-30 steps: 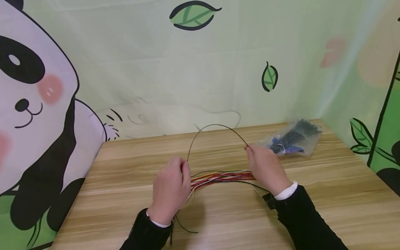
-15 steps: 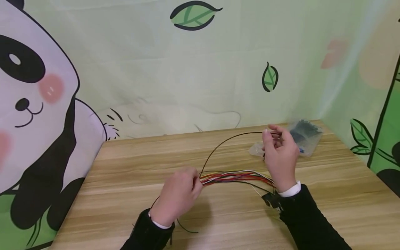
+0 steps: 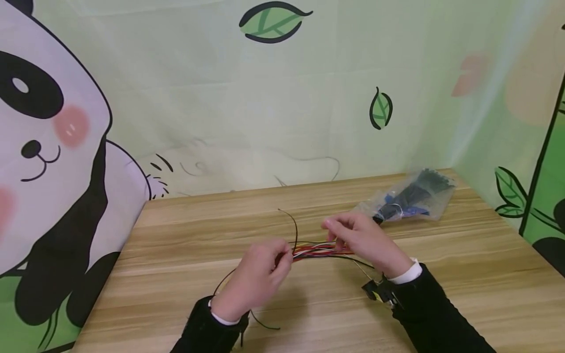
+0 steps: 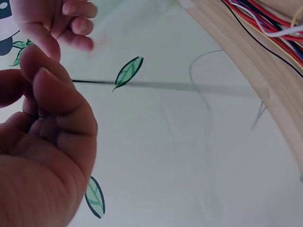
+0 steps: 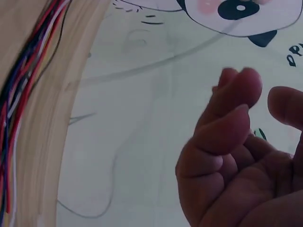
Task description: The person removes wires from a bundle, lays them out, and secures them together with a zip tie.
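My left hand (image 3: pixel 260 277) pinches a thin black wire (image 3: pixel 296 228) between thumb and fingertips. The wire's short free end stands up and curves to the left. A longer stretch passes behind the hand and shows beside the wrist. Just to the right, my right hand (image 3: pixel 368 242) hovers with loosely bent fingers. In the right wrist view its thumb (image 5: pixel 286 105) stands apart from the fingers, and nothing is between them. Beyond and partly behind both hands lies a bundle of red, white, yellow, blue and black wires (image 3: pixel 320 251) on the table.
A clear plastic bag (image 3: pixel 434 196) with dark and blue contents lies at the table's back right. The wooden table (image 3: pixel 185 230) meets a pale green backdrop (image 3: pixel 282 108) printed with leaves and a panda (image 3: pixel 57 147). A dark wire end (image 3: pixel 267 326) lies below the left wrist.
My right hand drew the black wire outward to the right, then let go and came back left and down. The wire's arch is now a short free end. My left hand shifted slightly right.
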`<state>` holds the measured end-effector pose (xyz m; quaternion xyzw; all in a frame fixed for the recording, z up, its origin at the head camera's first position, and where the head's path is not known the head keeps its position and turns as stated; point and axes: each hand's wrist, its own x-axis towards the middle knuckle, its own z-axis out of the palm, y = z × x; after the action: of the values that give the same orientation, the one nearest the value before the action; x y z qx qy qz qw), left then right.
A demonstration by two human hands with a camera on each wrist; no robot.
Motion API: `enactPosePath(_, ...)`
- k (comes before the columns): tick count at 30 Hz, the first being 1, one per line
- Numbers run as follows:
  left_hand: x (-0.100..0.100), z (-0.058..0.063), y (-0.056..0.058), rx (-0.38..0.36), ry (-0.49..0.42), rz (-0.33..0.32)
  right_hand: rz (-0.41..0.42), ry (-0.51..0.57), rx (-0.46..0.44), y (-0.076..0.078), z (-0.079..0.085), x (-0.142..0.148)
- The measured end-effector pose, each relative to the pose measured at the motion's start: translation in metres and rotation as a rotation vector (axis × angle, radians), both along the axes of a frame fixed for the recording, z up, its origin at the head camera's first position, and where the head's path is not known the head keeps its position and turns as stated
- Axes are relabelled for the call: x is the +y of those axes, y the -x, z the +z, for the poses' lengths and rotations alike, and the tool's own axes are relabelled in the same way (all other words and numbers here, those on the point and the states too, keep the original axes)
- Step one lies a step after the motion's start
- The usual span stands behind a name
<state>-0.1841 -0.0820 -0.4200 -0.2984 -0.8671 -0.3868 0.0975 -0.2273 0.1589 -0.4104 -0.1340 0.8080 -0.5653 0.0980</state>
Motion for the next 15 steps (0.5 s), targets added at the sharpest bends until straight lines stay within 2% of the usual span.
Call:
enactPosePath(3,0.002,0.001,-0.002,0.000,-0.017,-0.070,0.089,0.002,-0.054,0.000,-0.005,-0.007)
enactPosePath(7,0.002,0.003,-0.004,-0.035,-0.023,-0.150,0.124,0.057,-0.100,0.002,-0.011,-0.010)
enactPosePath(9,0.002,0.005,-0.005,-0.065,-0.020,-0.188,0.118,0.134,-0.138,0.004,-0.013,-0.010)
enactPosePath(12,0.002,0.006,-0.006,-0.102,-0.001,-0.226,0.085,0.304,-0.212,0.005,-0.012,-0.008)
enactPosePath(15,0.002,0.006,-0.006,-0.143,0.035,-0.230,0.022,0.465,-0.256,0.005,-0.010,-0.005)
